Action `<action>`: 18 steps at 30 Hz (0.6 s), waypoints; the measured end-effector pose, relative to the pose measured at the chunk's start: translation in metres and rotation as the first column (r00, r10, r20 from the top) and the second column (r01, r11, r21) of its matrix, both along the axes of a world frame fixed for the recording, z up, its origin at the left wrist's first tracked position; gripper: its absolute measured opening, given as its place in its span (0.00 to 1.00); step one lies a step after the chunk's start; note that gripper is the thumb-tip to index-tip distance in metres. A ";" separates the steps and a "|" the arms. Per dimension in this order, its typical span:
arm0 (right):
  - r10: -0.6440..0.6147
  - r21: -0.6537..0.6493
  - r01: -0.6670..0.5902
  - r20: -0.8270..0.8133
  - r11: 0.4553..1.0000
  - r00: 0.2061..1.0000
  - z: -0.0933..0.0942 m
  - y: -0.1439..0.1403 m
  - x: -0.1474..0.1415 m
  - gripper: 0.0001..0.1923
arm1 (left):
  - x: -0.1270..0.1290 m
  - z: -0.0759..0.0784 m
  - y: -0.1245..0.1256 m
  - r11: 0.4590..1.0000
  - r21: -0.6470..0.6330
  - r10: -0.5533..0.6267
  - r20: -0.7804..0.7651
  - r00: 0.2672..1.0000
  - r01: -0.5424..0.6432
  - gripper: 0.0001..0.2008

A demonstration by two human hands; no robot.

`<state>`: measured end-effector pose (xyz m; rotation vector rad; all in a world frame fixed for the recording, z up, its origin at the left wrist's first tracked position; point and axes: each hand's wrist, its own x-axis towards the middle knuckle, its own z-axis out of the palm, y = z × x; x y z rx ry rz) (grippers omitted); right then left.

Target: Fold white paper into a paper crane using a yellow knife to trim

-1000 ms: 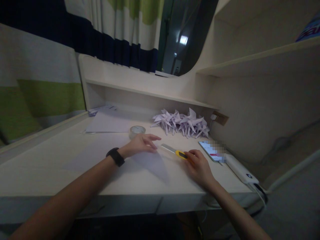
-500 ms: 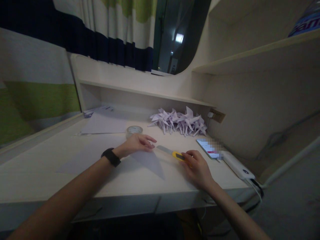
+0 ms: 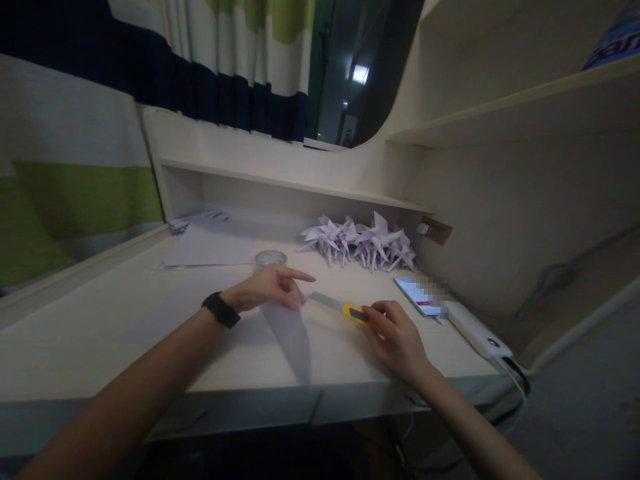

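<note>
A home, by the look of it: a navy, white and green curtain (image 3: pixel 240 93) hangs at a window (image 3: pixel 335 93) above the far edge of the surface (image 3: pixel 75 333), pale fitted shelves (image 3: pixel 525 110) rise over its right end, drawer fronts (image 3: pixel 245 408) line its near edge, and a wall socket (image 3: pixel 439 231) sits near its far right corner.

Dim indoor light. A soft shadow falls on the desk (image 3: pixel 75 360) along the left forearm (image 3: pixel 165 360); the space beneath the front edge is near black. A hard white glare spot marks the dark window (image 3: pixel 373 100), and the phone (image 3: pixel 411 293) glows, partly masked by pixelation. The paper (image 3: pixel 289 337) below the left hand (image 3: pixel 273 288) appears blurred. Wide-angle stretching slants the shelf (image 3: pixel 525 100) at right.
</note>
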<state>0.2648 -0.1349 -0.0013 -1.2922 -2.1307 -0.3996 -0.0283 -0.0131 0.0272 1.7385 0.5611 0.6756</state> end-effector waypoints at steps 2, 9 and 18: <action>0.013 0.012 -0.013 -0.003 1.000 1.000 0.002 -0.002 -0.002 0.12 | 0.002 0.001 0.000 0.996 0.048 0.069 0.012 0.998 -0.069 0.25; 0.036 0.098 -0.037 0.007 0.994 0.999 0.011 -0.024 -0.005 0.14 | 0.000 0.000 0.004 0.974 0.099 0.200 0.053 0.978 -0.204 0.11; -0.012 0.249 -0.021 0.133 0.968 0.991 0.021 -0.055 -0.006 0.17 | 0.001 0.005 0.001 0.975 0.097 0.192 0.065 0.979 -0.198 0.08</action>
